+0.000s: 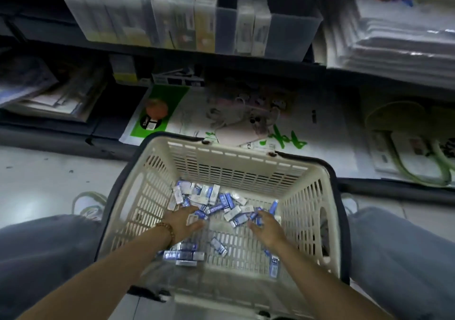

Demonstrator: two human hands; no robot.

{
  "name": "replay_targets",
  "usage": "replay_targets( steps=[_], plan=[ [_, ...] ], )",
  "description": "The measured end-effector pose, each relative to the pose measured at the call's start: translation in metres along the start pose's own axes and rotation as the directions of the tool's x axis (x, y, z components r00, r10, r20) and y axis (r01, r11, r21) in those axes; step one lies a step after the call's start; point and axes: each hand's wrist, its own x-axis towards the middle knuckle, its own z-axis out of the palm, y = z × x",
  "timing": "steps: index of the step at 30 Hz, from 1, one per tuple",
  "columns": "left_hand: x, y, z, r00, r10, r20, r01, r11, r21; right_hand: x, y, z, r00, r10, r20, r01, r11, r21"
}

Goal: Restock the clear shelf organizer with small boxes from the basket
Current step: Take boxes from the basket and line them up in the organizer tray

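A cream plastic basket [246,157] with dark handles sits on the floor between my knees. Several small blue-and-white boxes [211,200] lie scattered on its bottom, most in a heap at the far side. My left hand [183,220], with a bead bracelet on the wrist, rests flat on the heap's near left edge, fingers spread. My right hand [267,226] reaches into the heap's right side, fingertips touching a blue box [256,215]; whether it grips it is unclear. The clear shelf organizer [226,29] stands on the upper shelf, holding upright boxes with one open slot.
A lower shelf [246,112] behind the basket holds a green-and-white printed bag, cables and an orange ball. White packets [398,39] are stacked at the upper right. Papers lie on the left shelf. My shoes and grey trouser legs flank the basket.
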Motion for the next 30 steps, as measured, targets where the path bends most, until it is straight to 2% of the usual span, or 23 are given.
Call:
replay_targets(
  steps=[2, 5, 8, 12, 16, 20, 23, 24, 26, 28, 30],
  plan=[
    [0.013, 0.001, 0.01, 1.0, -0.012, -0.02, 0.011, 0.997, -0.075, 0.013, -0.003, 0.0, 1.0, -0.014, -0.003, 0.014, 1.0, -0.001],
    [0.031, 0.009, 0.023, 0.998, -0.049, -0.027, 0.041, 0.965, -0.258, 0.031, -0.011, 0.006, 0.998, -0.051, -0.028, 0.047, 0.99, -0.135],
    [0.049, 0.016, 0.039, 0.996, -0.09, -0.018, 0.077, 0.928, -0.365, 0.042, -0.021, 0.019, 0.995, -0.029, -0.099, 0.009, 0.981, -0.194],
    [0.059, 0.027, 0.059, 0.979, -0.152, 0.135, 0.2, 0.844, -0.497, 0.046, -0.024, 0.038, 0.983, 0.017, -0.185, -0.036, 0.994, -0.1],
    [0.066, 0.031, 0.069, 0.966, -0.225, 0.128, 0.257, 0.768, -0.587, 0.044, -0.026, 0.043, 0.986, 0.033, -0.161, -0.01, 0.99, 0.144],
    [0.069, 0.032, 0.07, 0.963, -0.25, 0.097, 0.243, 0.66, -0.711, 0.042, -0.043, 0.04, 0.998, -0.002, -0.065, 0.028, 0.91, 0.413],
    [0.067, 0.029, 0.061, 0.958, -0.286, -0.02, 0.159, 0.588, -0.793, 0.037, -0.041, 0.035, 0.995, -0.063, -0.075, 0.087, 0.919, 0.384],
    [0.067, 0.025, 0.058, 0.964, -0.261, -0.045, 0.13, 0.614, -0.778, 0.034, -0.037, 0.033, 0.993, -0.074, -0.092, 0.103, 0.927, 0.362],
    [0.064, 0.016, 0.053, 0.981, -0.192, -0.01, 0.123, 0.667, -0.735, 0.029, -0.027, 0.033, 0.991, -0.073, -0.109, 0.106, 0.934, 0.34],
    [0.059, 0.007, 0.052, 0.98, -0.181, 0.077, 0.177, 0.641, -0.747, 0.025, -0.017, 0.036, 0.994, -0.039, -0.105, 0.07, 0.946, 0.317],
    [0.061, -0.002, 0.056, 0.969, -0.241, 0.049, 0.2, 0.658, -0.726, 0.023, -0.01, 0.041, 0.994, 0.014, -0.109, 0.015, 0.965, 0.263]
  ],
)
